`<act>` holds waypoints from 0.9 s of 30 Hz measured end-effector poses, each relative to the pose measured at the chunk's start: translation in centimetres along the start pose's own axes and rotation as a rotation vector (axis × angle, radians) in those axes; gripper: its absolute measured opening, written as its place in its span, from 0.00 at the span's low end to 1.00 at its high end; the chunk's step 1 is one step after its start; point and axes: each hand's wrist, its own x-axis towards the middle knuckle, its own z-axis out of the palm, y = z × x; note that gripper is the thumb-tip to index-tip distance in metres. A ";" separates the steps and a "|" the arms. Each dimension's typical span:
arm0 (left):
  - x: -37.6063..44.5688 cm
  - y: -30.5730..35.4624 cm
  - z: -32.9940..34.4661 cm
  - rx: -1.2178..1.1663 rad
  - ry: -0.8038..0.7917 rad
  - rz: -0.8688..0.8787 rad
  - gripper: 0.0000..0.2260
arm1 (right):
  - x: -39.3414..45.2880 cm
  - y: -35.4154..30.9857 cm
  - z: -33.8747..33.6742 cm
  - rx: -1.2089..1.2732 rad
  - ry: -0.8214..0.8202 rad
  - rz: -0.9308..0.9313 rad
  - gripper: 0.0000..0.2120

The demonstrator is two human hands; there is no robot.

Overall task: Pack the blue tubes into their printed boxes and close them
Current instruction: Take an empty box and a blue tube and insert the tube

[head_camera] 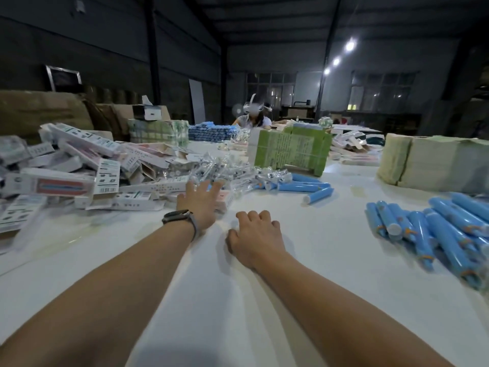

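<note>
Both hands hold nothing, left hand (199, 205) spread toward light, crushable printed boxes (79, 165), right hand (255, 235) curled; blue tubes (434, 229) look slippery, best gripped mid-barrel.

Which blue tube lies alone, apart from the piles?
The single blue tube right of centre, white cap toward the camera-left. It lies by itself on the white table, between the far cluster and the big right-hand pile.
</note>
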 end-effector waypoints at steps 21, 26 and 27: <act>-0.6 3.4 -4.9 -0.435 0.612 0.264 0.28 | -0.3 0.2 -0.8 0.012 0.050 -0.050 0.18; -4.7 4.1 -5.4 -1.239 0.640 0.024 0.21 | -0.6 0.2 -1.0 0.055 0.123 -0.034 0.25; -5.2 3.9 -4.4 -1.329 0.528 -0.052 0.21 | -0.6 0.2 -1.1 0.080 0.132 -0.030 0.27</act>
